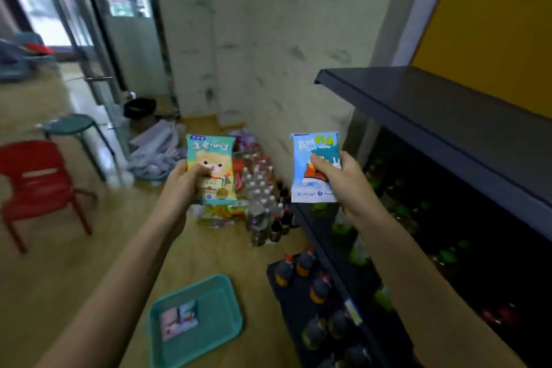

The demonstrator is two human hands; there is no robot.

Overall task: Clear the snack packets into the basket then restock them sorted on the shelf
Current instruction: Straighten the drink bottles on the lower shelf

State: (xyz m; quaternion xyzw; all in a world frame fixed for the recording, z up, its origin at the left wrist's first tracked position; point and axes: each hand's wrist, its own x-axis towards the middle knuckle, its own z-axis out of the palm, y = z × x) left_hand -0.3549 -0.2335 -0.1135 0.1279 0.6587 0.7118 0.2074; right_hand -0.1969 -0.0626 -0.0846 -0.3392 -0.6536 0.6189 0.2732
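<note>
The person holds both arms out in front, one snack packet in each hand. The left hand (186, 181) grasps a teal and yellow packet (210, 170) with a cartoon bear on it, thumb curled across the front and fingers behind. The right hand (340, 181) grasps a blue and white packet (313, 167) with a small rabbit printed on it, held upright in the same way. Both packets are in the air, well apart from each other, the blue one just left of the dark shelf (442, 116) that runs along the right side. The top board of that shelf is bare where it shows.

Down on the wooden floor, near the person, lies a teal basket (222, 317) with one pink and blue packet (179, 323) inside it. Further off on the floor stands a cluster of bottles (263, 188). At the far left are a red chair (38, 179) and a green stool (70, 125).
</note>
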